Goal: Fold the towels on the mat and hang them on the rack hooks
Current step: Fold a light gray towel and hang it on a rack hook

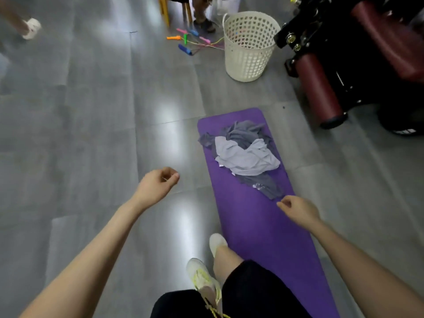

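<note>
Head view: the towels [245, 154] lie in a crumpled heap on the mat [259, 226], directly ahead of the right hand [298, 211]. Its grip sits just short of the heap's near dark-grey corner. The mat's long axis runs away from that grip. The left hand [156, 187] hovers beside the mat, farther from the heap. Both grips are loosely curled and hold nothing. No rack is in view.

Purple mat [259, 228]; pale and darker grey towels [246, 154]; cream perforated basket [249, 45]; grey floor [80, 122].
</note>
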